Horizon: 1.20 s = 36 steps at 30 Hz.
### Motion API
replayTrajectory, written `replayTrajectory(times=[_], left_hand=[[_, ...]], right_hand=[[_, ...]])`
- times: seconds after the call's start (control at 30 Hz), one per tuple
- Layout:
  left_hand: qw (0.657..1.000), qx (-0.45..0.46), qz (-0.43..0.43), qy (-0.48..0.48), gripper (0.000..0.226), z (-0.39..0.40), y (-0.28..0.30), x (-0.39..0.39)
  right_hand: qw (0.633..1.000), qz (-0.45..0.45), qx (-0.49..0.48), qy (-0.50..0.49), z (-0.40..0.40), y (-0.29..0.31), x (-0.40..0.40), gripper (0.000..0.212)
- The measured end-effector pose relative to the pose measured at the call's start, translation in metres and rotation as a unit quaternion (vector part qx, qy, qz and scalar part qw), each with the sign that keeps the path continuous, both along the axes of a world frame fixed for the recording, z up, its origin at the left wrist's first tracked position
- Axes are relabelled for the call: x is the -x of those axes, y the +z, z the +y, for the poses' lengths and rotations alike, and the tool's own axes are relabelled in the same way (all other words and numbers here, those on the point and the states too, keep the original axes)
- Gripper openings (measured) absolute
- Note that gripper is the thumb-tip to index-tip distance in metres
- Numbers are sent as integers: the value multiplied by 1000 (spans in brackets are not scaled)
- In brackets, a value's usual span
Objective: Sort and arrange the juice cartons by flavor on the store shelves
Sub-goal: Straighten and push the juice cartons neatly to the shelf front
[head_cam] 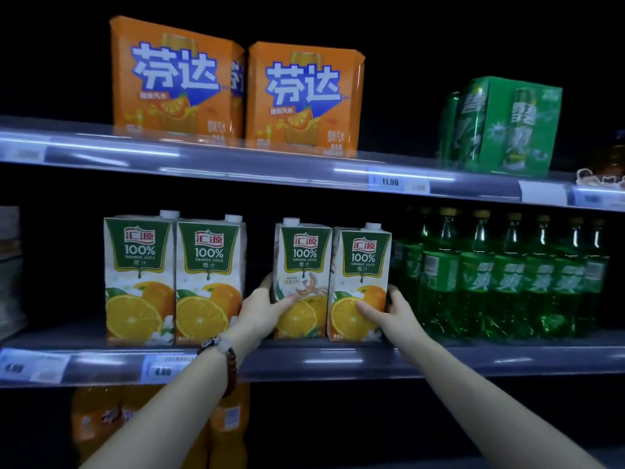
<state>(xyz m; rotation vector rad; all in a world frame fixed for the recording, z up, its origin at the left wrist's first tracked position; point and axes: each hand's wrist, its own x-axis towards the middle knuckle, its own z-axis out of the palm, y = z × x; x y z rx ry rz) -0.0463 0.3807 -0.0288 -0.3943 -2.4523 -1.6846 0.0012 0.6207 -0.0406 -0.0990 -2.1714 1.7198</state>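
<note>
Several orange juice cartons stand on the middle shelf (338, 362). Two of them, the far-left carton (137, 279) and its neighbour (208, 282), sit side by side at the left. A gap separates them from a second pair. My left hand (262, 311) grips the left side of the third carton (301, 265), thumb on its front. My right hand (389, 308) holds the right side of the fourth carton (360, 275), thumb across its front. Both held cartons stand upright, touching each other.
Green soda bottles (500, 279) crowd the shelf right of the cartons. Above, two orange soda packs (236, 86) and a green can pack (504, 126) stand on the upper shelf (236, 164). Orange bottles (111, 421) sit below. Price tags line the shelf edges.
</note>
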Motion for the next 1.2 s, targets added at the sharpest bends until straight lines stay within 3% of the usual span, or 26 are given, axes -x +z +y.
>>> replayTrajectory(times=[0.23,0.47,0.63,0.77,0.93,1.03,1.2], left_hand=[[993,-46,-35,-99,50,-16,2,-7],[994,-34,-51,-90,50,-9,4,-12],[997,71,-19,18,45,0,8,-21],[964,206,55,156,33,13,13,-35],[938,241,112,221,32,16,17,-54],[944,229,114,207,29,14,12,-67],[951,266,112,114,24,27,10,-84]], right_hand=[[999,1,17,47,18,3,-1,58],[999,-19,-25,39,14,3,-4,64],[986,-26,-161,-21,-2,5,-17,51],[959,-51,-267,-85,-17,11,-25,42],[939,-66,-317,-117,-15,11,-36,32],[948,-53,-294,-108,-10,8,-43,17],[950,-22,-289,-114,-7,7,-61,17]])
